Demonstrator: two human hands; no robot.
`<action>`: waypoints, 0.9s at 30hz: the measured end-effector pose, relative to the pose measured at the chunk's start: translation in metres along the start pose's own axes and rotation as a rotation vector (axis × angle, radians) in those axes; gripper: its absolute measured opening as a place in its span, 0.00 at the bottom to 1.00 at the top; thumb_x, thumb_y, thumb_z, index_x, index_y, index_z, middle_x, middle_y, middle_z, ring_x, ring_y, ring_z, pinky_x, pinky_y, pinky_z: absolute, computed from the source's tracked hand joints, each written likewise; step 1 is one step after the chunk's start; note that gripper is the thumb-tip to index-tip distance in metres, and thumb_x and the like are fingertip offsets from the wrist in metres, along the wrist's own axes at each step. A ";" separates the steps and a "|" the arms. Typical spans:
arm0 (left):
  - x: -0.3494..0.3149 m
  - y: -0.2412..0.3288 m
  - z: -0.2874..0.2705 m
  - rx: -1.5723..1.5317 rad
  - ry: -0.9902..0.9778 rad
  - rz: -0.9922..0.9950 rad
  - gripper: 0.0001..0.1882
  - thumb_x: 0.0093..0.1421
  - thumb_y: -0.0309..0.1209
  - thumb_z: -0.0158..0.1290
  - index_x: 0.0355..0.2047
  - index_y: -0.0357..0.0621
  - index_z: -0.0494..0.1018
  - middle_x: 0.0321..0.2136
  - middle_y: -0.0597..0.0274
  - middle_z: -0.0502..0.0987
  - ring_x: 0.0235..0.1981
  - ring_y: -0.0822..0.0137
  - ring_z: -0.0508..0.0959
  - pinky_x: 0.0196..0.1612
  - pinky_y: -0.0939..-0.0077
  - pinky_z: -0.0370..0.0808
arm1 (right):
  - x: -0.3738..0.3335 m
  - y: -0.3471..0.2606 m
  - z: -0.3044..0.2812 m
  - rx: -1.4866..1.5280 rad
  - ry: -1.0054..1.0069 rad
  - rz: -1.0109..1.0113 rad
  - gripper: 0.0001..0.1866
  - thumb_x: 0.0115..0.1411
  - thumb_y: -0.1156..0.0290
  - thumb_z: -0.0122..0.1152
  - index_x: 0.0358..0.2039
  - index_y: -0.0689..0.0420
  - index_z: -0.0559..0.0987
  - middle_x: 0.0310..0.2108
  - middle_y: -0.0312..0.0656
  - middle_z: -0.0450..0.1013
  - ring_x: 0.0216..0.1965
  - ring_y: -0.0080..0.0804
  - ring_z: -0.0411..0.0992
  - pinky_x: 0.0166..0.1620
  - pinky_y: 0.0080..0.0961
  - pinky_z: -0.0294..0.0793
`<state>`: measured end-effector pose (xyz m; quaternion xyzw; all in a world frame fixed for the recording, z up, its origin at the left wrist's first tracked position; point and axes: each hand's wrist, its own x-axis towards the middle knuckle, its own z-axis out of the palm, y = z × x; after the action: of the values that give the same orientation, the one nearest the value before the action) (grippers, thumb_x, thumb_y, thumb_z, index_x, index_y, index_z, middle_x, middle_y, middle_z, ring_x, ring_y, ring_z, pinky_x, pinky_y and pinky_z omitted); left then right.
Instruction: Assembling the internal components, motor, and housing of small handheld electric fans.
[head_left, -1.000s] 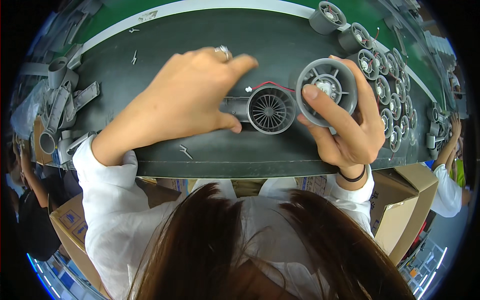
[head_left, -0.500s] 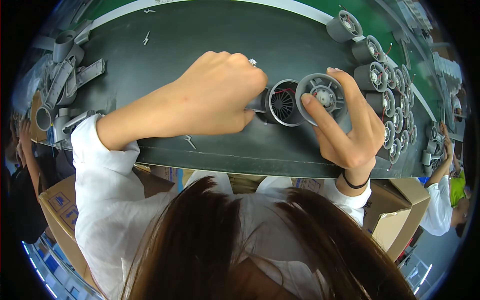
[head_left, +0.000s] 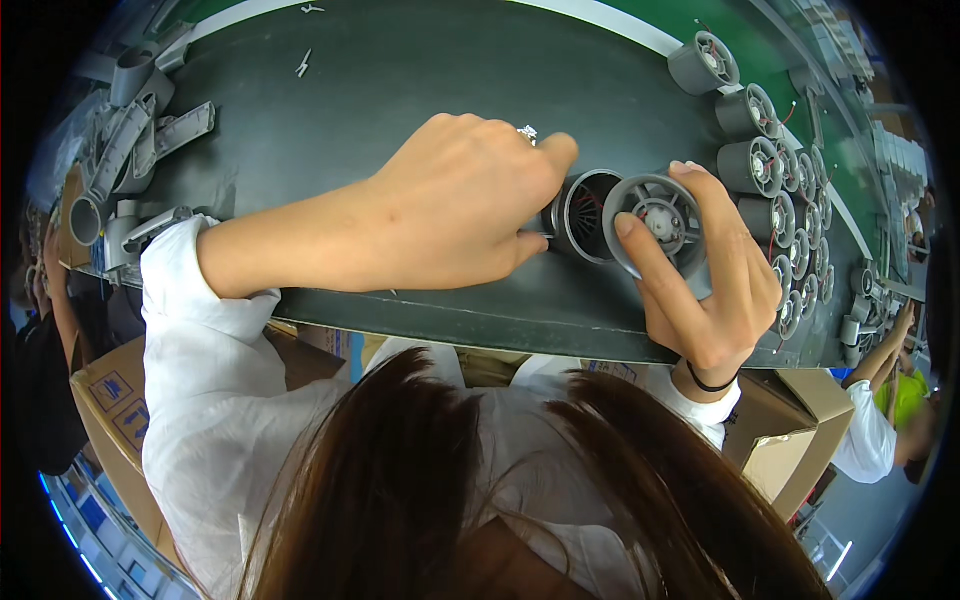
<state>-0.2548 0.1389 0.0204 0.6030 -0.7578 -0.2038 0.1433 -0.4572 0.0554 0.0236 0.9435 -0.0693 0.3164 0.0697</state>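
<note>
My left hand [head_left: 465, 205] is closed around the narrow end of a grey round housing [head_left: 584, 212]. A dark slatted grille shows inside its open mouth, which faces right. In my right hand [head_left: 718, 285] is a grey cylindrical fan unit [head_left: 662, 222], gripped by its rim, with one finger reaching over its spoked face. A white hub sits in the middle of that face. The fan unit overlaps the housing's right edge in view; I cannot tell whether the two touch. My left palm and the part it grips are mostly hidden.
Several matching fan units [head_left: 752, 167] with red wires stand along the right of the dark table [head_left: 400, 60]. Grey handle-like shells [head_left: 185, 128] are piled at the left. Small clips [head_left: 304, 64] lie toward the back. Cardboard boxes [head_left: 790, 420] stand below the near edge.
Both hands have shifted slightly right and nearer, carrying the housing and the fan unit along. The left index finger has stretched out toward the housing. Less of the housing's mouth shows now.
</note>
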 end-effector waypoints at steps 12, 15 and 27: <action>-0.003 -0.001 0.015 -0.046 0.152 0.022 0.19 0.42 0.30 0.65 0.30 0.40 0.67 0.23 0.56 0.74 0.24 0.52 0.74 0.26 0.62 0.68 | -0.003 -0.002 -0.001 0.014 -0.015 0.018 0.22 0.29 0.72 0.65 0.32 0.50 0.84 0.38 0.55 0.74 0.30 0.39 0.76 0.30 0.22 0.75; -0.002 -0.001 0.016 -0.050 0.173 0.026 0.19 0.42 0.31 0.65 0.29 0.40 0.67 0.23 0.56 0.74 0.25 0.53 0.74 0.26 0.62 0.68 | -0.002 -0.001 -0.003 0.023 0.011 0.039 0.22 0.29 0.72 0.67 0.32 0.50 0.83 0.37 0.55 0.74 0.29 0.40 0.76 0.30 0.22 0.76; 0.000 -0.007 0.023 -0.073 0.241 0.076 0.15 0.45 0.32 0.63 0.26 0.35 0.70 0.20 0.50 0.75 0.25 0.50 0.77 0.27 0.60 0.72 | -0.001 0.003 -0.002 0.231 0.013 0.155 0.21 0.31 0.76 0.68 0.33 0.59 0.82 0.37 0.59 0.73 0.34 0.47 0.76 0.36 0.29 0.77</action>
<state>-0.2597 0.1405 -0.0030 0.5884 -0.7495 -0.1518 0.2627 -0.4598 0.0528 0.0253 0.9350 -0.1046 0.3330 -0.0634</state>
